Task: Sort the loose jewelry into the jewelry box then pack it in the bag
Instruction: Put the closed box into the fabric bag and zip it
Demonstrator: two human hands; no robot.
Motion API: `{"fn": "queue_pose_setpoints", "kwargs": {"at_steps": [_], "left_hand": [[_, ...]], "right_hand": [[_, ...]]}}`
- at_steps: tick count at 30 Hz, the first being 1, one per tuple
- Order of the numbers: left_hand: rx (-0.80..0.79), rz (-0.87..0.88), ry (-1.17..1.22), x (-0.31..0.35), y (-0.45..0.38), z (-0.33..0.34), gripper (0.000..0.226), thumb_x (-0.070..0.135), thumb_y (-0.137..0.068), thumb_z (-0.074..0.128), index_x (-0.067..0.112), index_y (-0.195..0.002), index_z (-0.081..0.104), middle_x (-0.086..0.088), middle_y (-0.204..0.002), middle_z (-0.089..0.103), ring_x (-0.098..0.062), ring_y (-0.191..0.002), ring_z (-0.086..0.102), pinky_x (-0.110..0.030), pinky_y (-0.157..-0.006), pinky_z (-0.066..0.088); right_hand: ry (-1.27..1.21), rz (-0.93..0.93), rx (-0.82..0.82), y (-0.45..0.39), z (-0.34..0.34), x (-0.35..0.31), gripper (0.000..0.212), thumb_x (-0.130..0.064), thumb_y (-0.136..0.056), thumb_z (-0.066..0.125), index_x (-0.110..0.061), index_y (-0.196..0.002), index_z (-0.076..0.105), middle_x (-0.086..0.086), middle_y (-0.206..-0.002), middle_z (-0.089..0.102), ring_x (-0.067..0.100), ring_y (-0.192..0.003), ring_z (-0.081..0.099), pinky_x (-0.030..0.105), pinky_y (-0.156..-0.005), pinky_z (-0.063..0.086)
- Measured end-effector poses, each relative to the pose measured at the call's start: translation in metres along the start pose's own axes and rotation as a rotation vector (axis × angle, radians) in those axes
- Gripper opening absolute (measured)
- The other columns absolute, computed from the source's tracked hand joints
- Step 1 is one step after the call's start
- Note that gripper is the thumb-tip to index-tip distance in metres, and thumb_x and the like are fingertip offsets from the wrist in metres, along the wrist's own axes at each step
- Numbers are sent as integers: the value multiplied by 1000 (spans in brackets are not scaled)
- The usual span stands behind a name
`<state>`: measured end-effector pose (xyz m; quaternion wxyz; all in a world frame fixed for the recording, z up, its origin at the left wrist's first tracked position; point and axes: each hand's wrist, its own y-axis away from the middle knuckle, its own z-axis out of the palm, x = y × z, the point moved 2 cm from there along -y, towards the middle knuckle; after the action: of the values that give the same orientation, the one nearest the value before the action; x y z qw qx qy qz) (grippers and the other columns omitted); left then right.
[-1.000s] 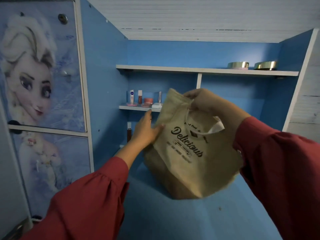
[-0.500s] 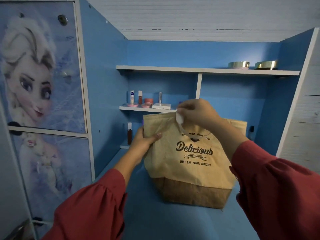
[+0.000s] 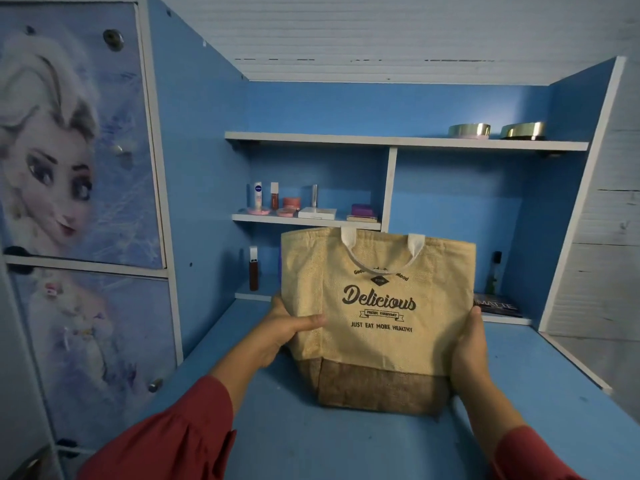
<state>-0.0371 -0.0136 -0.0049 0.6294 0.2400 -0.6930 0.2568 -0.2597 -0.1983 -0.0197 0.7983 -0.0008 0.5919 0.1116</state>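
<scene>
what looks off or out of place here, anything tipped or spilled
Nothing stands out. The bag stands upright on the blue desk, held at its sides by the left hand and right hand. The cosmetics on the small shelf are upright; nothing has spilled.

- Bag (image 3: 377,306) stands mid-desk (image 3: 311,445), blocking reach to the lower nook behind it.
- Bare desktop lies open in front of the bag.
- Bottles (image 3: 254,268) crowd behind its left edge.
</scene>
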Motion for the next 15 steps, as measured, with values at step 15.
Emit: {"fn": "queue_pose_setpoints", "kwargs": {"at_steps": [15], "left_hand": [[86, 212, 111, 1, -25, 24, 64, 24, -88, 66, 25, -141, 30, 0, -133, 50, -20, -121, 53, -48, -104, 43]], "right_hand": [[-9, -121, -13, -28, 17, -36, 71, -66, -94, 22, -15, -136, 50, 7, -138, 51, 27, -128, 45, 47, -111, 33]]}}
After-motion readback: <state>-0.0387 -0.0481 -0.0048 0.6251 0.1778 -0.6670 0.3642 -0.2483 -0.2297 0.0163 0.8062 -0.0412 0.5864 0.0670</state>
